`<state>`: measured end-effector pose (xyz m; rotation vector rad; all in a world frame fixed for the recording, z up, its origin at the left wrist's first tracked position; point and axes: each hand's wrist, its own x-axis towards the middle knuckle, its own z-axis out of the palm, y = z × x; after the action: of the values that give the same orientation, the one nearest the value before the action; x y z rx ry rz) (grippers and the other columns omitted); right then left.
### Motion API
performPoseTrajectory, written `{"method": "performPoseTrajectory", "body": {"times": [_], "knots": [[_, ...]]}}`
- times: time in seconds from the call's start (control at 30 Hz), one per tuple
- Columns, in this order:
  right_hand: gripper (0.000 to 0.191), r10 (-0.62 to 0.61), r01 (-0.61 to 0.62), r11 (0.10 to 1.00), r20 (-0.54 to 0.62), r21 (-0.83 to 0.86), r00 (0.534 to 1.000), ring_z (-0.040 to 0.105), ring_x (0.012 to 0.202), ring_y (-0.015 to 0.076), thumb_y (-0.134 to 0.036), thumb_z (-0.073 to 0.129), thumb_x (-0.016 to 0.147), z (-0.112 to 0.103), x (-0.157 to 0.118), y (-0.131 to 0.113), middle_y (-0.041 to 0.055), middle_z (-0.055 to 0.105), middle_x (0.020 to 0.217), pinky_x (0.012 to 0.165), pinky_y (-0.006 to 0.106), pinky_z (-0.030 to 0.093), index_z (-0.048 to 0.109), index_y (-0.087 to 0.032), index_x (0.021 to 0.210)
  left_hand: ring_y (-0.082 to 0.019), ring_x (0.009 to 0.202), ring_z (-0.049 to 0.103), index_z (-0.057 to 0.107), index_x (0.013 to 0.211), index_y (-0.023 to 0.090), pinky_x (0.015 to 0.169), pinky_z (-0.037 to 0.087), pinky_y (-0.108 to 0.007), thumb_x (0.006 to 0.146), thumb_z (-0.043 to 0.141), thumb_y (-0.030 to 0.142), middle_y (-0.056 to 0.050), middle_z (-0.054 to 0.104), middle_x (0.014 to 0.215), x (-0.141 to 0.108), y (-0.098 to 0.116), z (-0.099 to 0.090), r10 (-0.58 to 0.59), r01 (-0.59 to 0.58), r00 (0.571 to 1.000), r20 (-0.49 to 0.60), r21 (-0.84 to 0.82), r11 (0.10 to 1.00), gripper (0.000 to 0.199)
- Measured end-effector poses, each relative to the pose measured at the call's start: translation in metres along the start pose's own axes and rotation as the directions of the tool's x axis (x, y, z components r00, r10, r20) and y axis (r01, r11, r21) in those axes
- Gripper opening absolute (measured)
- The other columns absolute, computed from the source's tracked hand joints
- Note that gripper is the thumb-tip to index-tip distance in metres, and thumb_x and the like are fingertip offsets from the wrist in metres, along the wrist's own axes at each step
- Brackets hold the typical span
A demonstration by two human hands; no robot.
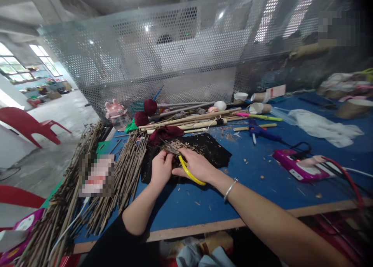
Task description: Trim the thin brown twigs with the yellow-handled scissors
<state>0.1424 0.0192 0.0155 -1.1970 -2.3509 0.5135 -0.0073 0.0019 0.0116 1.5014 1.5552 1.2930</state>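
My right hand [196, 165] is wrapped round a pair of scissors with yellow handles [186, 168]. Their metal blades [170, 148] point away and to the left. Close beside them, my left hand [162, 168] is closed, its thumb and fingertips pinched near the blades; what it grips is too small or too hidden to make out. Both hands are over a black cloth [217, 152] spread on the blue table. Short chopped bits of twig [186, 144] lie on the cloth just beyond the scissors. Dark red fabric [166, 134] lies at the cloth's far edge.
Bundles of long thin sticks [128, 170] lie on the left. A blue glue gun [264, 133] and a purple power strip [300, 166] are on the right, with cables. Dark red balls [150, 107], rods and a white plastic bag [326, 127] lie along a perforated metal screen [163, 53].
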Motion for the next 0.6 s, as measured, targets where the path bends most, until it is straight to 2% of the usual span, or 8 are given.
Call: {"method": "performPoseTrajectory", "body": {"times": [0.17, 0.4, 0.6], "knots": [[0.069, -0.007, 0.006, 1.0, -0.007, -0.009, 1.0, 0.054, 0.1, 0.0242, -0.058, 0.063, 0.067, -0.0018, 0.0, -0.002, 0.0121, 0.056, 0.108, 0.082, 0.034, 0.039, 0.044, -0.019, 0.119, -0.014, 0.071, 0.056, 0.064, 0.085, 0.013, 0.068, 0.042, -0.023, 0.081, 0.045, 0.025, -0.003, 0.066, 0.078, -0.0004, -0.0011, -0.0008, 0.062, -0.06, 0.998, -0.029, 0.065, 0.996, 0.023], [0.054, 0.095, -0.093, 0.994, 0.038, -0.059, 0.995, 0.06, 0.076, 0.0207, -0.06, 0.057, 0.072, -0.0026, -0.0007, -0.007, 0.0064, 0.063, 0.084, 0.061, 0.024, 0.036, 0.051, -0.02, 0.107, -0.011, 0.059, 0.047, 0.061, 0.076, 0.013, 0.057, 0.036, -0.02, 0.083, 0.042, 0.029, 0.001, 0.056, 0.062, -0.0005, -0.0005, -0.0023, 0.079, -0.076, 0.997, -0.023, 0.116, 0.99, 0.025], [0.051, 0.123, -0.118, 0.989, 0.054, -0.091, 0.991, 0.062, 0.07, 0.0214, -0.063, 0.053, 0.073, -0.0028, -0.0012, -0.0069, 0.0067, 0.065, 0.078, 0.053, 0.023, 0.032, 0.053, -0.021, 0.102, -0.01, 0.054, 0.042, 0.056, 0.067, 0.015, 0.054, 0.031, -0.021, 0.083, 0.042, 0.03, 0.003, 0.048, 0.056, 0.0023, -0.0051, -0.0027, 0.048, -0.045, 0.999, -0.012, 0.16, 0.986, 0.026]]}}
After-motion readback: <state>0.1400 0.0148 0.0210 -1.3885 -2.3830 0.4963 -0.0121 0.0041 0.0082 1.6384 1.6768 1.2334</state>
